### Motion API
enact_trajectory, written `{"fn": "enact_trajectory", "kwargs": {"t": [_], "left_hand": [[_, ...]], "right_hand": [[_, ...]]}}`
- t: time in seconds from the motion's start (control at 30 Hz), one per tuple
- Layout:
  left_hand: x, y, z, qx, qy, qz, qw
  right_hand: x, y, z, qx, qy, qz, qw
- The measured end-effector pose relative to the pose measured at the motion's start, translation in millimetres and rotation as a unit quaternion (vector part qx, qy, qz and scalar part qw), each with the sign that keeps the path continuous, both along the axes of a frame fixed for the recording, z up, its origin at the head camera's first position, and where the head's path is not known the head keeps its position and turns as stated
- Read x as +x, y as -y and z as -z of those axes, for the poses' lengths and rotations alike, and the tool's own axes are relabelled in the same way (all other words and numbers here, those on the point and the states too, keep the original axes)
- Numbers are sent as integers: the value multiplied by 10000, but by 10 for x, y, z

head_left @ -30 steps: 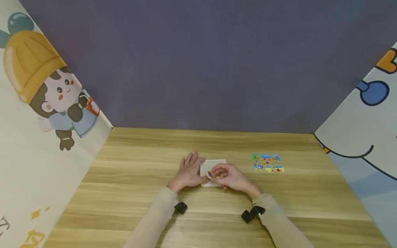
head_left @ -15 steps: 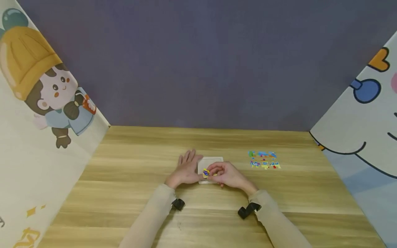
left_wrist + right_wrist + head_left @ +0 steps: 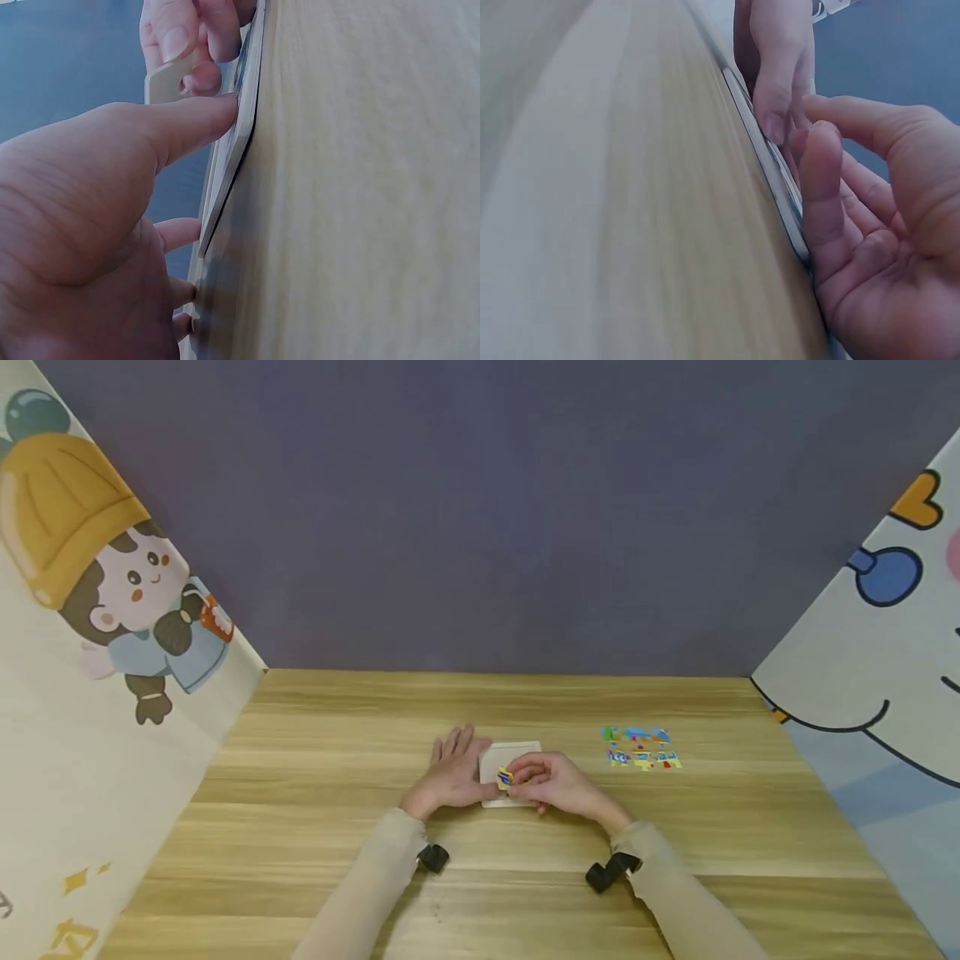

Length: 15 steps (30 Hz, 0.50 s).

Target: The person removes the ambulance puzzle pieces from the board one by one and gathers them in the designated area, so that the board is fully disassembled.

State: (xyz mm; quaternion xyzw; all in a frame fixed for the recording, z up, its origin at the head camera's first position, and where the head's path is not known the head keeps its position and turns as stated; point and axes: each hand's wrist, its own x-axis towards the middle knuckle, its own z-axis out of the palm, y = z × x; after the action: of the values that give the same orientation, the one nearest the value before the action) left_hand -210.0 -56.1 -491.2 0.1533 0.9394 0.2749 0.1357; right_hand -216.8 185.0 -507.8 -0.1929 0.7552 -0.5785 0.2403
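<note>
A pale puzzle tray [image 3: 517, 748] lies flat on the table between the hands. My left hand [image 3: 448, 778] rests at its left side with fingers spread fairly straight. In the left wrist view, the left thumb [image 3: 191, 124] touches the tray's edge. Over the tray, my right hand [image 3: 561, 787] pinches a small yellow and blue puzzle piece [image 3: 505, 778] between thumb and fingers. The piece stands tilted, and its plain wooden back [image 3: 165, 84] shows in the left wrist view. The right hand covers part of the tray.
Several colourful puzzle pieces [image 3: 642, 760] lie in two rough rows on the wooden table [image 3: 337, 760], right of the tray. A dark wall [image 3: 480, 527] stands behind the table, with patterned panels at both sides.
The right hand turns the puzzle piece slightly in its fingers over the tray. The left hand keeps its place, and the head view shifts a little.
</note>
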Motion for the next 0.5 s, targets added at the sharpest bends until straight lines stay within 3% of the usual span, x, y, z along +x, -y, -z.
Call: {"fn": "enact_trajectory", "kwargs": {"t": [0.5], "left_hand": [[59,-37,-89,-5,33,-90,10000]], "right_hand": [[34,-301,-20,89,-181,222,9996]]}}
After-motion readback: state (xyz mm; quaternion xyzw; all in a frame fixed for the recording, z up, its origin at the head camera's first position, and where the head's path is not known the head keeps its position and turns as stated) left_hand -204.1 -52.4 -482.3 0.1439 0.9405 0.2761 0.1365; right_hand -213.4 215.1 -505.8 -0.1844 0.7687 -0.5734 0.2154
